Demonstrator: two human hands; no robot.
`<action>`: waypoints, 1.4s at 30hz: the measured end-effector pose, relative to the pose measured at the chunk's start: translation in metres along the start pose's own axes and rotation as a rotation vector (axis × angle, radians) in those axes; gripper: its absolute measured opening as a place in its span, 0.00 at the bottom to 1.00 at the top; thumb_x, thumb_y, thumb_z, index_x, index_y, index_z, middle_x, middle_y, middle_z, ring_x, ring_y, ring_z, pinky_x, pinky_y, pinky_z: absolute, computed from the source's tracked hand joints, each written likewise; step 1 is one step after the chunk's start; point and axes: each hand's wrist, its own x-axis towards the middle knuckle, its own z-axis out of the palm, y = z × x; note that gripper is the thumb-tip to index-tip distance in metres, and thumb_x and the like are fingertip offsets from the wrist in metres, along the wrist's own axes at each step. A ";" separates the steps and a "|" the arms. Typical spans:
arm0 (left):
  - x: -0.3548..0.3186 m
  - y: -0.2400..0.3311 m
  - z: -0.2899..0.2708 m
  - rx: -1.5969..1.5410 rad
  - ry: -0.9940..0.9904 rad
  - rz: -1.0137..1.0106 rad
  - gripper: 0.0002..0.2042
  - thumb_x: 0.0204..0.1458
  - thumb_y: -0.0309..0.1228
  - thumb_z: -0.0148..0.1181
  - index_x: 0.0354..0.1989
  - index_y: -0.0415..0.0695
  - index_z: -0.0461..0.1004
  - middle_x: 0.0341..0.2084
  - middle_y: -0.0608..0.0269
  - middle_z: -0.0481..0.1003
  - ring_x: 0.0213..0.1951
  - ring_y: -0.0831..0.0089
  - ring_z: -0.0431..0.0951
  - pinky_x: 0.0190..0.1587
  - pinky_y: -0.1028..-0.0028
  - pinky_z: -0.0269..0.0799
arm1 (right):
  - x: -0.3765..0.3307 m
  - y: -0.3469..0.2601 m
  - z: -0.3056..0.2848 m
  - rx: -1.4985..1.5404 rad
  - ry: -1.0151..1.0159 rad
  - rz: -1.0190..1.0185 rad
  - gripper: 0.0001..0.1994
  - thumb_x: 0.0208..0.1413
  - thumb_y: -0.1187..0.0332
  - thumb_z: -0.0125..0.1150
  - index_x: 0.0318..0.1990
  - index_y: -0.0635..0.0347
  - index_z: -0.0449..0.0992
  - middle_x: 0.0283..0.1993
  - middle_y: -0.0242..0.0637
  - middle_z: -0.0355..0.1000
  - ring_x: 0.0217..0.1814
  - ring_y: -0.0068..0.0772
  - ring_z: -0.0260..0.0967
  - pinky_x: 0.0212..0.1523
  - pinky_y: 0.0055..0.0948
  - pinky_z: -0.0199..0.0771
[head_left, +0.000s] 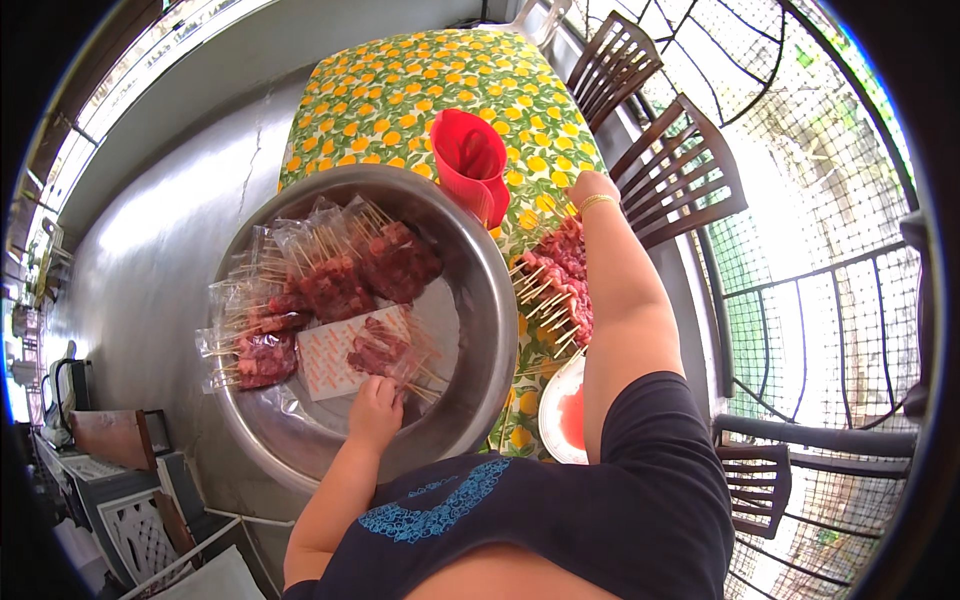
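My left hand [377, 408] is closed on the near edge of a clear plastic bag [385, 350] with a few meat skewers in it. That bag lies over a white patterned board [325, 362] inside a large metal basin [495, 300]. Several filled bags of raw meat skewers [335, 290] lean along the basin's left and far side, sticks pointing outward. Right of the basin, my right arm stretches over a heap of unbagged skewers [562, 275] on the table. Beyond the heap's far end is my right hand [592, 187], its fingers hidden from view.
A red plastic pitcher [468, 160] stands beyond the basin on the lemon-print tablecloth [400, 90]. Close to my body, a white bowl with red liquid [568, 412] sits partly under my right arm. Dark slatted chairs [680, 165] line the table's right side, before a meshed grille [800, 300].
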 end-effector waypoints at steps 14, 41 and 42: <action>0.003 -0.005 0.003 -0.018 -0.005 0.016 0.13 0.46 0.23 0.65 0.41 0.42 0.73 0.38 0.52 0.72 0.43 0.49 0.74 0.45 0.56 0.73 | -0.073 0.074 -0.073 0.119 0.608 -0.171 0.15 0.62 0.59 0.59 0.30 0.62 0.77 0.33 0.47 0.78 0.41 0.53 0.78 0.44 0.49 0.77; 0.000 -0.005 0.005 0.065 0.001 0.104 0.11 0.47 0.24 0.66 0.39 0.44 0.72 0.37 0.56 0.72 0.43 0.51 0.73 0.45 0.57 0.73 | -0.122 0.187 0.020 0.210 0.134 -0.061 0.11 0.56 0.65 0.62 0.43 0.55 0.84 0.37 0.44 0.81 0.39 0.46 0.79 0.45 0.40 0.79; 0.000 -0.005 0.004 0.069 0.002 0.099 0.11 0.47 0.24 0.66 0.38 0.44 0.72 0.37 0.56 0.72 0.44 0.51 0.73 0.45 0.57 0.74 | -0.121 0.192 0.020 0.158 0.095 -0.081 0.10 0.57 0.63 0.62 0.41 0.53 0.85 0.38 0.45 0.81 0.41 0.49 0.78 0.47 0.42 0.78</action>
